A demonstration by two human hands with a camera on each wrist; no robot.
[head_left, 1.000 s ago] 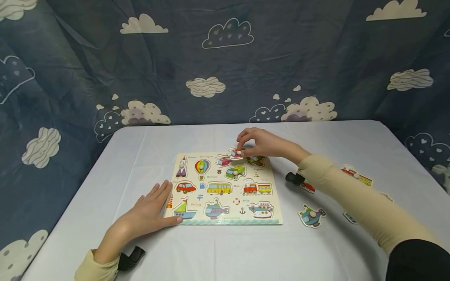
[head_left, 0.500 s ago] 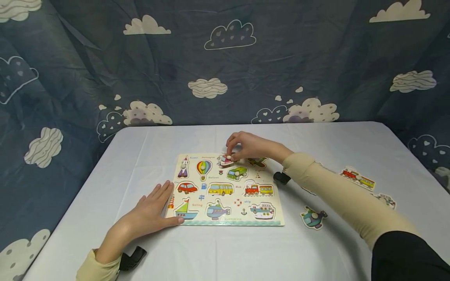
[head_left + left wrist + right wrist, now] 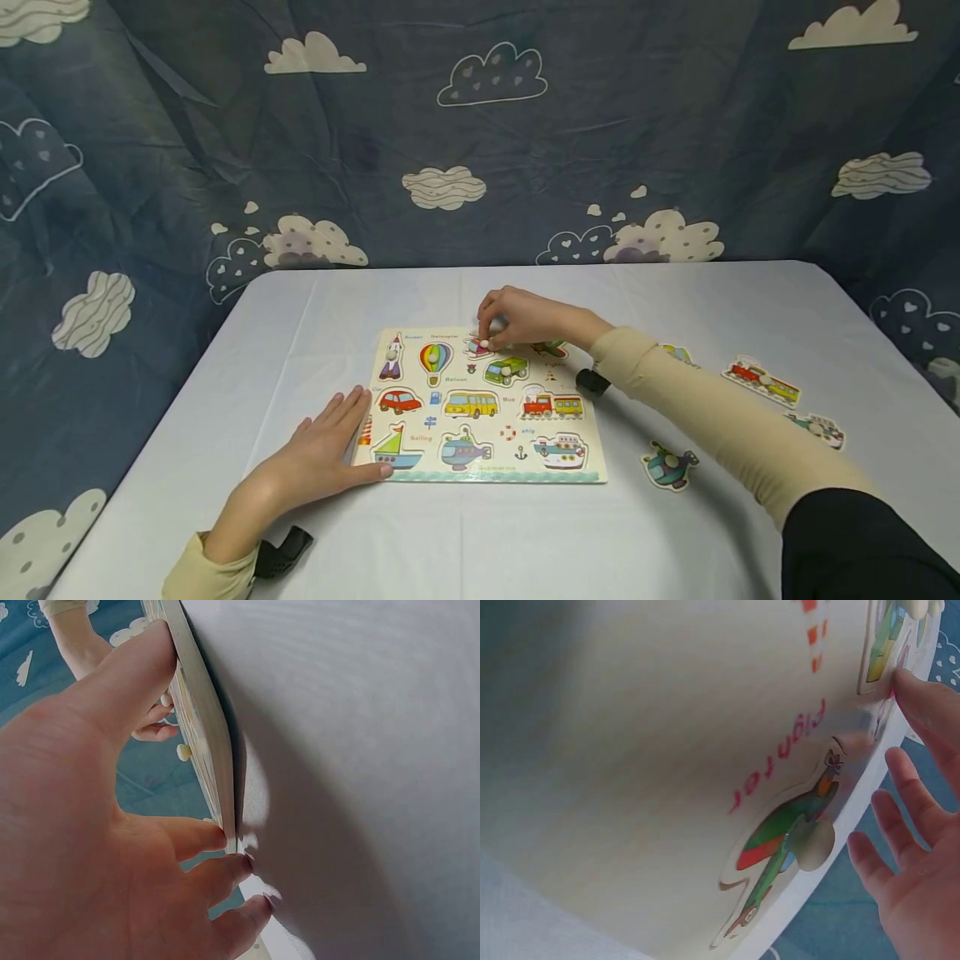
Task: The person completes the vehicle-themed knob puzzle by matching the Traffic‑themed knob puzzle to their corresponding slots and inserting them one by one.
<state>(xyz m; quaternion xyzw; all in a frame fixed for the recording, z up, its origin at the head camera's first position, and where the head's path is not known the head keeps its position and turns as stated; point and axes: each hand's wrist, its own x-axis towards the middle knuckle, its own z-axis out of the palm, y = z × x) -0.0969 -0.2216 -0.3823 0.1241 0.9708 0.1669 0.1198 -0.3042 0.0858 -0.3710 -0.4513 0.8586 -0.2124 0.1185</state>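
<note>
A wooden knob puzzle board (image 3: 480,424) printed with vehicles lies on the table. My left hand (image 3: 322,454) is spread against its left side, the thumb over the front left corner; the left wrist view shows the fingertips along the board's thick edge (image 3: 206,731). At the back of the board my right hand (image 3: 525,318) pinches the knob of a pink helicopter puzzle piece (image 3: 474,347), which sits over the helicopter slot, partly covered by the fingers. Close beside that hand is the green fighter plane piece (image 3: 776,847) with its round knob. In the right wrist view the other fingers (image 3: 907,840) extend past the board's back edge.
Right of the board lie loose pieces: a submarine (image 3: 669,466), a train (image 3: 761,382), a ship (image 3: 819,429) and a yellow one (image 3: 678,354) partly behind the right sleeve. Balloon (image 3: 435,359), rocket (image 3: 391,358) and green truck (image 3: 506,369) pieces sit in the board.
My right hand has moved left and down with the helicopter piece, from beyond the board's back edge to the helicopter slot. The left hand has stayed at the board's side.
</note>
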